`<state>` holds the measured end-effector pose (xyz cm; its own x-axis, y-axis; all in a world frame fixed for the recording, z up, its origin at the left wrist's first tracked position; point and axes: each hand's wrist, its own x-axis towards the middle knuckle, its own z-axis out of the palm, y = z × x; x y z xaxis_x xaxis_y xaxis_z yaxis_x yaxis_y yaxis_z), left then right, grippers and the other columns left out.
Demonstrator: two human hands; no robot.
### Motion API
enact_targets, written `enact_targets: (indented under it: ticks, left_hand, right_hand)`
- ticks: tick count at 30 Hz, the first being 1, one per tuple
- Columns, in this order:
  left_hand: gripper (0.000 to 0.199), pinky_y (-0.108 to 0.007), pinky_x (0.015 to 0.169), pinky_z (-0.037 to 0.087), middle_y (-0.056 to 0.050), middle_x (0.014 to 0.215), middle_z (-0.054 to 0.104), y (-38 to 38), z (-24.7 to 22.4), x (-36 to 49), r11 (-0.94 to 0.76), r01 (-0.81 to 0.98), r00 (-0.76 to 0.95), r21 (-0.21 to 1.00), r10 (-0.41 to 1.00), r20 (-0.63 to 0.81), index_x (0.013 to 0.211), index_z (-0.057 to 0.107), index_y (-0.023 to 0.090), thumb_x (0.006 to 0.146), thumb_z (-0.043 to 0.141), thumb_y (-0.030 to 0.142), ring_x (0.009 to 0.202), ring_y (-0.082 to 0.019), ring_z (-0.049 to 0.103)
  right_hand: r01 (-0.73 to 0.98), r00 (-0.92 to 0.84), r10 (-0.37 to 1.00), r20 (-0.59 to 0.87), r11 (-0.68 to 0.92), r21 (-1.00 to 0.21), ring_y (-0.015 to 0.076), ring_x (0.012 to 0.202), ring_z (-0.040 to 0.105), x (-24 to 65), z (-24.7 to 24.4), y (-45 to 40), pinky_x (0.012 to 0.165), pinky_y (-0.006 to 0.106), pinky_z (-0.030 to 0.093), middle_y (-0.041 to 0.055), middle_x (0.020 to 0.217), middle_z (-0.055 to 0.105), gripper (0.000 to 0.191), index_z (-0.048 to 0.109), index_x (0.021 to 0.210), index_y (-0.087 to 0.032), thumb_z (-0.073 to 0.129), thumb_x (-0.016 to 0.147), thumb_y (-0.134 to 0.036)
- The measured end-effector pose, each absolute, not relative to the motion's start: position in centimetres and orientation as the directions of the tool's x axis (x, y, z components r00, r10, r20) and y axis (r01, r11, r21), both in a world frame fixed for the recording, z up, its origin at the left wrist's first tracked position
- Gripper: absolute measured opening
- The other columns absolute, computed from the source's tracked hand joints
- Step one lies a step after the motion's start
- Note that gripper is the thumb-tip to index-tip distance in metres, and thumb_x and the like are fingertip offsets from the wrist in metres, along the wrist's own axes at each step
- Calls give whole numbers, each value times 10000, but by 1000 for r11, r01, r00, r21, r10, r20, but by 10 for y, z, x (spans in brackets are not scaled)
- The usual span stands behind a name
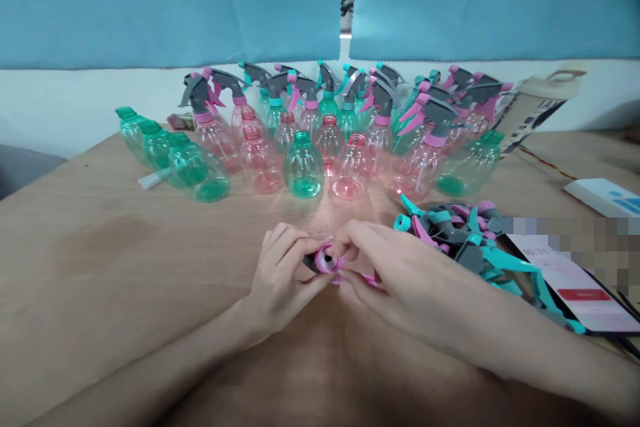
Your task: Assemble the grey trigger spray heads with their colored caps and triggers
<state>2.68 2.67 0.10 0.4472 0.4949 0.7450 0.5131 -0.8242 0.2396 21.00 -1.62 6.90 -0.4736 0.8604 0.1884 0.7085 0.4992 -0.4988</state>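
Observation:
Both hands meet over the middle of the wooden table, around a pink and dark grey spray head (327, 259) whose round pink collar faces up toward me. My left hand (283, 273) is closed on its left side. From the right, the fingertips of my right hand (370, 260) pinch at the collar. What lies between those right fingertips is too small to tell. Beyond the hands stand a green bottle (304, 167) and a pink bottle (351, 167), both without spray heads. A pile of loose teal, pink and grey spray heads (470, 247) lies right of my hands.
Several bottles with spray heads (383, 113) stand in rows behind. Green bottles (200, 167) lean together at the left. A phone (575, 287), a white box (607, 197) and a tilted cream container (535, 110) are at the right. A blue curtain (175, 7) hangs behind.

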Motion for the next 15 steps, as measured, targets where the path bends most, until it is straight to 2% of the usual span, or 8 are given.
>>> enact_targets:
  ticks: [2,8,13,15]
  left_hand:
    - [179,-314,627,374,-20,751,554,26,-1,26,-834,505,459,222,478,749,887,548,181,768,673,228,708,-171,482]
    - [165,-316,609,351,-16,733,548,25,-1,26,-835,503,475,224,483,735,846,542,186,788,656,290,690,-170,473]
    - [166,-319,605,347,-22,718,532,27,-1,26,-842,504,489,193,462,740,787,518,182,824,604,319,693,-177,472]
    - [183,-323,608,347,-27,723,534,28,-1,26,-835,516,489,192,471,734,794,523,179,819,607,340,697,-180,476]
  right_hand:
    - [694,-458,864,208,494,-524,100,615,473,210,68,-12,527,235,283,-60,707,520,149,426,812,-210,499,798,-80]
    - [673,-482,855,192,502,-544,92,656,492,213,72,-7,549,231,303,-60,746,546,111,445,833,-210,507,814,-120]
    - [590,-530,837,136,480,-649,70,620,490,214,70,-4,530,203,318,-84,687,527,146,469,859,-215,558,778,-132]
    - [613,-527,838,142,490,-620,81,652,507,214,69,-4,542,212,324,-74,721,555,118,481,842,-211,568,783,-156]
